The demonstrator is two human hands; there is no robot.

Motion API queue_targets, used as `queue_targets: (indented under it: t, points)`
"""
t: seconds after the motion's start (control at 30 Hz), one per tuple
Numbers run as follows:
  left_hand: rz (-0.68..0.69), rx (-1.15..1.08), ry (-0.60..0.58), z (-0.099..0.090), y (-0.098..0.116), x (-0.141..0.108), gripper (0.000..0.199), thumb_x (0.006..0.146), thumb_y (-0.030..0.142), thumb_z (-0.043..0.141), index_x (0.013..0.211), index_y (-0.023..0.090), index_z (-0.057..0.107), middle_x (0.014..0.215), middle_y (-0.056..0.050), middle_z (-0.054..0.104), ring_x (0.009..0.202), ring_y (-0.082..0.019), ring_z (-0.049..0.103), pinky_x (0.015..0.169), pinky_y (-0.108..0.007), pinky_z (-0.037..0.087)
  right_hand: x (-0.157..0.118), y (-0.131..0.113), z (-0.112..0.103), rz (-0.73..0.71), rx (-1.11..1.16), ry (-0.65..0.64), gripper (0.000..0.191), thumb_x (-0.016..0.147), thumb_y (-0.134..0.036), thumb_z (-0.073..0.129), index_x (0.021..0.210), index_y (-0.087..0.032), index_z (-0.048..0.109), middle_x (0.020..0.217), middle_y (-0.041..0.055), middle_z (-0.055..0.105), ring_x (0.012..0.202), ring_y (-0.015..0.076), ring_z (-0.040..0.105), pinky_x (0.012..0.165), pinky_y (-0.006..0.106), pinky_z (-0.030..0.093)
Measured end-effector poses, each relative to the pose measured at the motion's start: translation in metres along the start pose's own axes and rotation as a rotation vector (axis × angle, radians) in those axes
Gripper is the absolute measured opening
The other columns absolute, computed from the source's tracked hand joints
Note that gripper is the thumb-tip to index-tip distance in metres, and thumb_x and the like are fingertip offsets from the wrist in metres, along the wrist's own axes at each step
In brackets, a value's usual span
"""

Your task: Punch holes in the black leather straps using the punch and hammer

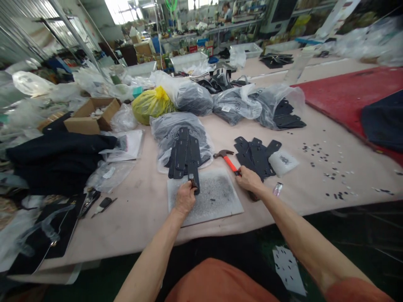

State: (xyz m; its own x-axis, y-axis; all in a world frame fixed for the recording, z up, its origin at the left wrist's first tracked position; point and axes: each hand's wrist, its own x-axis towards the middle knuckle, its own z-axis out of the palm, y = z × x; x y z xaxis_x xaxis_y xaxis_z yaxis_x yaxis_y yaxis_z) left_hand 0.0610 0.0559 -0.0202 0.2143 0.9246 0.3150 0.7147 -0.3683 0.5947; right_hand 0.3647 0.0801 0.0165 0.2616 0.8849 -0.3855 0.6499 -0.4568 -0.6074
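Observation:
My right hand [250,181] is closed around the handle of a claw hammer [230,162] with a dark head and an orange-red shaft. Pinched upright in my left hand [185,197] is a short metal punch [192,180], partly covered by my fingers. It stands at the lower end of a dark strip [197,188], which lies over the top edge of a speckled white board [217,197]. A stack of similar black strips [184,153] rests on a plastic bag behind the board. More black pieces [255,155] lie beyond the hammer.
Filled plastic bags [193,98] and a yellow bag [153,102] line the back. A cardboard box [92,117] and dark cloth [59,155] are at left. A small clear bag [282,162] and scattered small bits [327,163] lie right. Another person [226,13] is far behind.

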Motion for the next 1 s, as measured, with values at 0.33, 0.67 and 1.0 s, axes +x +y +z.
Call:
queue_targets:
  t: [0.33, 0.67, 1.0]
  points:
    - [0.062, 0.014, 0.033, -0.004, 0.002, -0.001, 0.02, 0.082, 0.009, 0.05, 0.097, 0.018, 0.061, 0.085, -0.007, 0.067, 0.084, -0.023, 0.063, 0.076, -0.036, 0.051, -0.031, -0.059, -0.011, -0.04, 0.336, -0.095, 0.021, 0.088, -0.029, 0.037, 0.069, -0.021, 0.041, 0.05, -0.0077, 0.036, 0.035, 0.0076, 0.031, 0.036, 0.02, 0.029]
    - [0.091, 0.015, 0.023, -0.004, 0.001, -0.001, 0.023, 0.084, 0.01, 0.049, 0.101, 0.019, 0.061, 0.089, -0.007, 0.068, 0.088, -0.023, 0.064, 0.081, -0.036, 0.051, -0.144, -0.106, -0.05, -0.858, -0.287, 0.404, 0.024, 0.094, -0.034, 0.042, 0.074, -0.021, 0.046, 0.054, -0.0048, 0.043, 0.045, 0.0098, 0.038, 0.047, 0.025, 0.02]
    - [0.074, 0.008, 0.022, -0.004, 0.001, -0.001, 0.023, 0.083, 0.01, 0.051, 0.101, 0.02, 0.061, 0.088, -0.006, 0.068, 0.084, -0.022, 0.063, 0.077, -0.036, 0.051, -0.162, -0.12, -0.062, -0.856, -0.221, 0.544, 0.025, 0.097, -0.036, 0.036, 0.078, -0.023, 0.046, 0.054, -0.0026, 0.047, 0.043, 0.0122, 0.041, 0.047, 0.026, 0.025]
